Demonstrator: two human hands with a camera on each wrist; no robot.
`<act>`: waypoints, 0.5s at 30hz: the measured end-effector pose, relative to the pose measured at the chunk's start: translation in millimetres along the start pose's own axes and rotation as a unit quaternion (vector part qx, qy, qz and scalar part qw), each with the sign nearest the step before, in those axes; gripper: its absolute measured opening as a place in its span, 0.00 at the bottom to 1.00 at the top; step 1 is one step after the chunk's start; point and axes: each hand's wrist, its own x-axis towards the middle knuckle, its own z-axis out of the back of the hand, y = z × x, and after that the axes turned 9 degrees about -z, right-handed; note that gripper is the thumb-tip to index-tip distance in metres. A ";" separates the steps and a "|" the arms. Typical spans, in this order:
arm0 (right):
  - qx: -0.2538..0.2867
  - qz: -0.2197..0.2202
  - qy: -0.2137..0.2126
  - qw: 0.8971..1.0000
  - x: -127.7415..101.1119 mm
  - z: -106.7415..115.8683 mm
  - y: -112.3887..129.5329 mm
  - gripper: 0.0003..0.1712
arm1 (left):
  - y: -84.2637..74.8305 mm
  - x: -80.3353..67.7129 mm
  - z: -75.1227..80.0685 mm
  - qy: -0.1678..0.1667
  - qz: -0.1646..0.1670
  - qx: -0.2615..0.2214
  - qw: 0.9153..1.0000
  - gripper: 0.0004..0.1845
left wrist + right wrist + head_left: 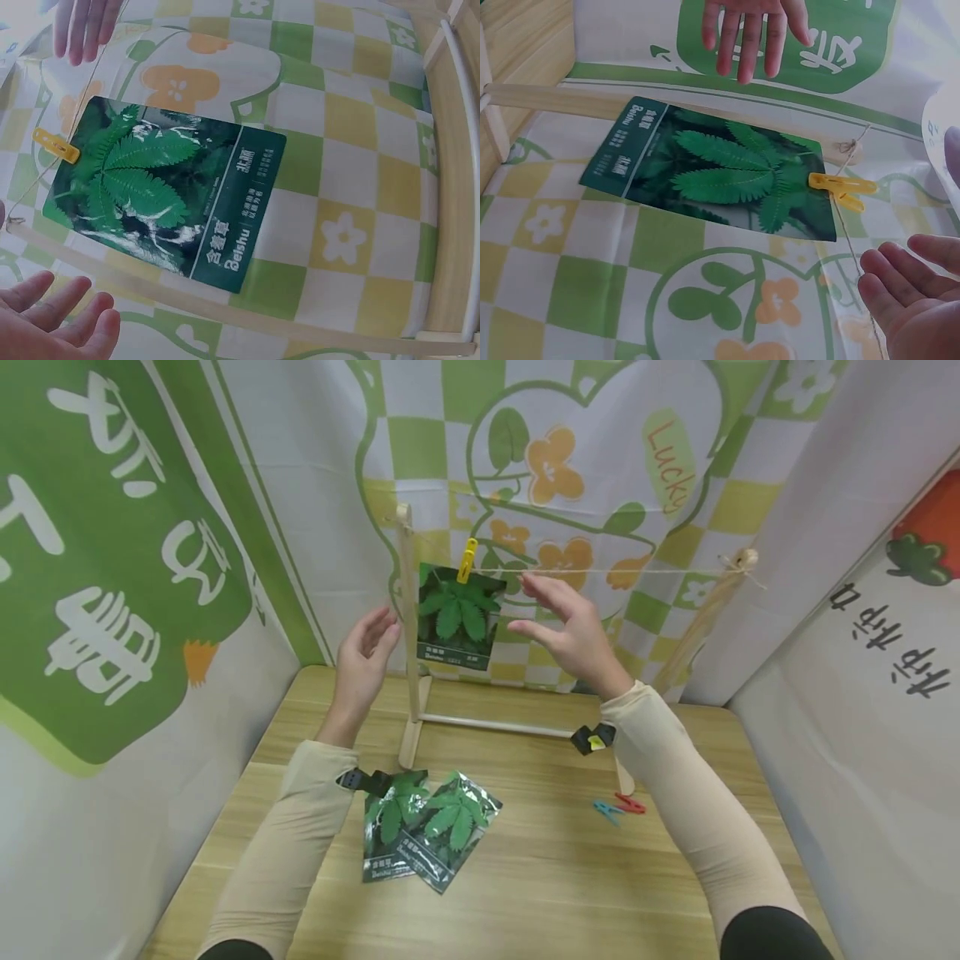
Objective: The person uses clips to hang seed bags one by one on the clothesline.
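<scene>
A green seed packet with a leaf picture hangs from a thin string, held by a yellow clothespin. Left of it, beside the wooden post, my left hand is raised with relaxed fingers and holds nothing. On the packet's other side is my right hand, its fingers extended near the string and apart from the packet. In the right wrist view the clothespin grips the packet's top edge along with the string. Two more seed packets, a left one and a right one, lie overlapping on the table.
A blue clothespin and a red clothespin lie on the wooden table near the rack's right foot. A pale crossbar joins the posts low down. Behind hangs a checkered curtain; a right post holds the string's other end.
</scene>
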 end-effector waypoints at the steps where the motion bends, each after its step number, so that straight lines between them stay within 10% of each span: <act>1: 0.001 -0.001 0.000 1.000 -2.5 0.0 -2.2 0.37 | 1.1 -1.8 0.4 0.001 0.002 0.001 1.000 0.28; 15: 0.005 -0.009 -0.013 1.000 -26.8 3.4 -22.7 0.37 | 13.5 -18.2 -0.6 0.010 0.028 0.016 0.999 0.29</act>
